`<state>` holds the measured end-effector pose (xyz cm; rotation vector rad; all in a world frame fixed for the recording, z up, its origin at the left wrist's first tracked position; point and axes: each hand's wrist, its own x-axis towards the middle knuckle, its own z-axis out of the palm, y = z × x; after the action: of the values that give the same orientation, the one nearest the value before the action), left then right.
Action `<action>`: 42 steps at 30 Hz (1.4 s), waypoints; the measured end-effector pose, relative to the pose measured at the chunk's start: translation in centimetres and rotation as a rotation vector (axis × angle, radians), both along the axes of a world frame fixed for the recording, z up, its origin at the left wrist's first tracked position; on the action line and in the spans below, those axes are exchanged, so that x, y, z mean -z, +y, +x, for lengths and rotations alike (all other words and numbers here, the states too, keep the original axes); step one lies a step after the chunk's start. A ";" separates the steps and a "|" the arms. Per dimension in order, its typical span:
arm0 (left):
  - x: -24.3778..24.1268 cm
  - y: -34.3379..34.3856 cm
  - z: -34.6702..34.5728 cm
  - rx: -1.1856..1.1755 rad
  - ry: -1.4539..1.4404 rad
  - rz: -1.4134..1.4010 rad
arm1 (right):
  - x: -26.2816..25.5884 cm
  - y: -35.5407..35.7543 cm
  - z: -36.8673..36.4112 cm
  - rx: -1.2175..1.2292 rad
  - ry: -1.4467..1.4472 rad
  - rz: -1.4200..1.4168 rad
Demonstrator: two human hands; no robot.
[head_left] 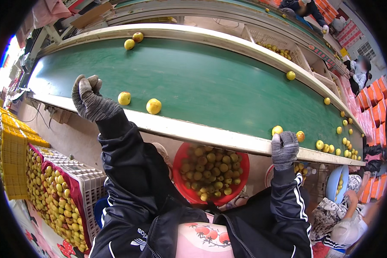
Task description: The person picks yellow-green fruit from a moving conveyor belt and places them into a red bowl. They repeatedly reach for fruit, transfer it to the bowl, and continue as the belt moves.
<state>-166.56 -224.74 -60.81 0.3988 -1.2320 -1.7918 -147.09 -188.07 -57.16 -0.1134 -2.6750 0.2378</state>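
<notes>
My left hand (89, 98), in a grey knitted glove, is raised over the near edge of a green conveyor belt (193, 80). Its fingers are curled, and the palm is hidden. To its right, a yellow jujube (124, 98) and another blotched jujube (153, 106) lie on the belt. My right hand (285, 150), gloved alike, is at the belt's white near rail (196, 130). Its thumb tip meets a yellow jujube (277, 130); whether the fingers grip it is unclear. A browner jujube (300, 136) lies just right of this hand.
Below the rail stands a red basin (178, 167) of jujubes. Stacked yellow crates (14, 158) and a white crate (84, 180) of fruit stand left. More jujubes (348, 151) cluster at the belt's right end. A seated person (345, 222) is near a blue basin (333, 185).
</notes>
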 end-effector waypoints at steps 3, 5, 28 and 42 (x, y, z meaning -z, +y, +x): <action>0.0 -0.2 -0.1 0.010 0.015 0.000 | -0.1 -0.1 -0.1 0.007 -0.004 0.011; -0.2 -0.3 -0.1 0.010 0.023 0.004 | -0.2 -0.5 -0.1 0.024 -0.016 -0.008; 0.0 1.8 -0.2 0.861 -0.966 -1.144 | -1.4 -0.4 0.0 0.037 -0.086 0.016; -0.5 1.9 -0.6 0.795 -0.762 -0.996 | -2.0 -1.3 -0.6 0.056 -0.112 0.006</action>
<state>-167.15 -222.80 -60.28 -0.0439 -2.9156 -1.3278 -147.64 -189.34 -55.13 -0.2055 -2.7792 0.2115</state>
